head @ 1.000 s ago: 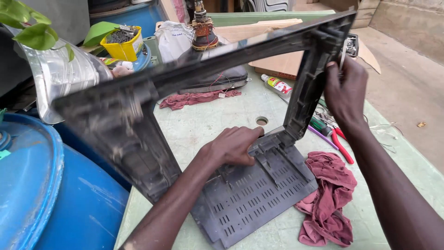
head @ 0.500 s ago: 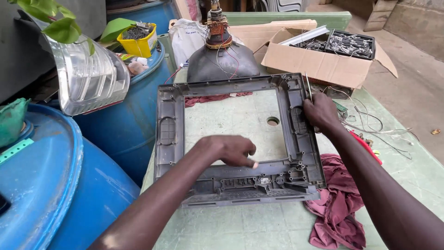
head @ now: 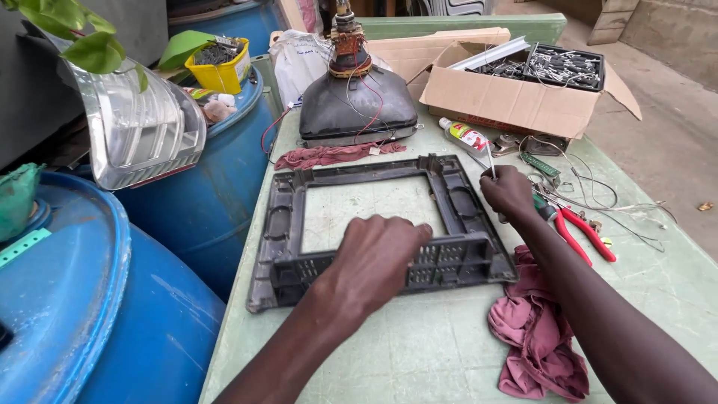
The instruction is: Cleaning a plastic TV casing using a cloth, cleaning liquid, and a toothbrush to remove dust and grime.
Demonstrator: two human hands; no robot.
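A dark plastic frame (head: 381, 224) lies flat on the pale green table (head: 419, 352), its open middle showing the tabletop through it. The left hand (head: 374, 262) rests on the frame's near rail, the vented one, fingers curled over its inner edge in a loose closed hold. The right hand (head: 510, 193) sits at the frame's right rail, closed around a thin tool (head: 490, 157) whose shaft stands up above the fist — whether it also presses on the rail cannot be told.

The frame looks light for its span and stiff enough to keep its shape, yet such thin moulded plastic would likely flex if lifted by one corner, and its ribs and vent slots look brittle. The rails give the best purchase: one hand on each of two opposite sides, fingers hooked over the inner lip. The surface seems matt and dusty, not slippery.

Just right of the frame's near corner lies a crumpled maroon rag (head: 538, 337). Further right of the frame lie red-handled pliers (head: 583, 232) among loose wires (head: 598, 194). Left of the frame stand blue drums (head: 97, 314), off the table.

Beyond the frame's far rail lies a second rag (head: 329, 155), and behind that a picture tube (head: 357, 108) rests face down, neck upward. To the frame's far right a small bottle (head: 464, 136) lies before an open cardboard box (head: 516, 93) of parts. To the far left a yellow tub (head: 219, 67) sits on a drum, with a clear lamp housing (head: 134, 127) and green leaves (head: 82, 37) nearer.
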